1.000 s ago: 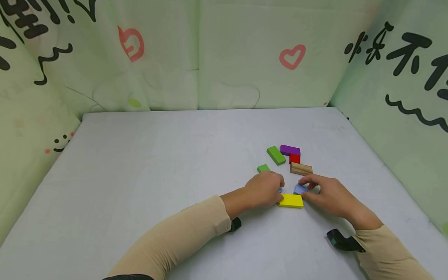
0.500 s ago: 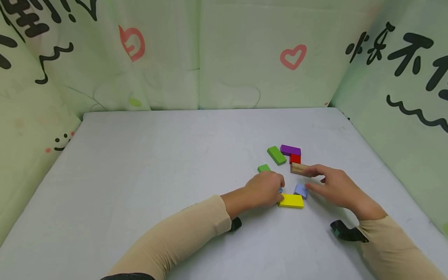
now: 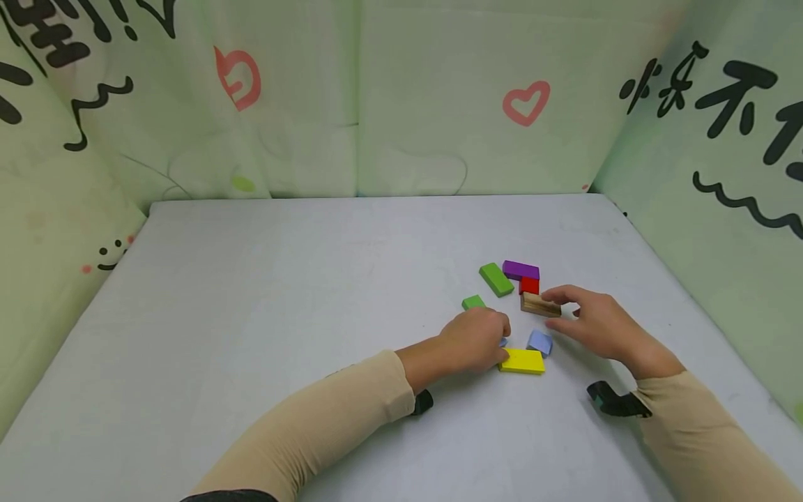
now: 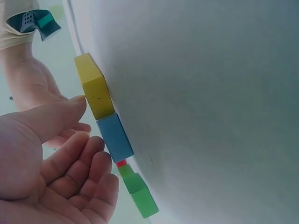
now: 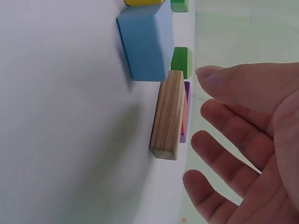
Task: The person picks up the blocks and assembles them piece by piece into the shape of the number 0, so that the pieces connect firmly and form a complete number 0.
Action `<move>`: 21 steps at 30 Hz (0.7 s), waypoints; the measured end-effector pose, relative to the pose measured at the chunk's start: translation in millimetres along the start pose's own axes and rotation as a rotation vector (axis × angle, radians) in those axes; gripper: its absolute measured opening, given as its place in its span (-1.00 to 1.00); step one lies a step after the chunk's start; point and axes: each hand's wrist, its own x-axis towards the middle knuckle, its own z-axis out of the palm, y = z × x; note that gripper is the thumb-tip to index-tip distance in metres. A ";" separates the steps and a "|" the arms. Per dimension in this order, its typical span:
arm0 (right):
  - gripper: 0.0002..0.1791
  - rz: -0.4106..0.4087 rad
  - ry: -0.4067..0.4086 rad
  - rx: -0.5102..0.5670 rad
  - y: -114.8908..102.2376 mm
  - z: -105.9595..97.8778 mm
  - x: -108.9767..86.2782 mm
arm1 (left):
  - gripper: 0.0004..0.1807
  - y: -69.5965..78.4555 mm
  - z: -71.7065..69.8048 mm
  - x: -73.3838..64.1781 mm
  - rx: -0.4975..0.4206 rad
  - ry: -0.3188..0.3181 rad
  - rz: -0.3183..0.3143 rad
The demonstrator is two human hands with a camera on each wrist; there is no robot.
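My left hand [image 3: 475, 338] is beside the yellow block [image 3: 523, 361], its thumb tip right at the block's left end. In the left wrist view its fingers are loosely bent next to a blue block [image 4: 116, 137], mostly hidden behind the hand in the head view. My right hand [image 3: 590, 328] hangs around the right end of a bare wooden block [image 3: 538, 305], thumb and fingers spread apart with nothing between them. A second blue block [image 3: 539, 342] lies just below that thumb, close to the yellow block's top right corner.
Behind the wooden block, a red block [image 3: 529, 285] touches a purple block [image 3: 521, 270]. One green block [image 3: 495, 279] lies left of them, and a smaller-looking green block [image 3: 473, 301] shows past the left hand. Printed green cloth [image 3: 439, 97] surrounds the white table [image 3: 282, 293].
The right hand has let go of the right blue block and moved back to the wooden block. The left hand and the blocks have stayed in place.
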 end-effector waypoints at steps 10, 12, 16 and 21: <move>-0.47 0.043 -0.024 -0.030 0.0 0.8 10.5 | -0.66 0.1 -1.1 -1.2 -0.009 -0.003 -0.006; -0.47 0.050 -0.030 -0.031 0.8 1.4 11.8 | -0.66 0.3 -1.0 -1.2 -0.007 0.000 -0.005; -0.48 0.063 -0.039 -0.026 3.3 3.6 13.7 | -0.66 0.4 -1.0 -1.1 -0.009 0.002 -0.006; -0.50 0.067 -0.042 -0.024 6.5 5.1 15.0 | -0.66 0.4 -1.4 -1.1 -0.011 -0.002 -0.013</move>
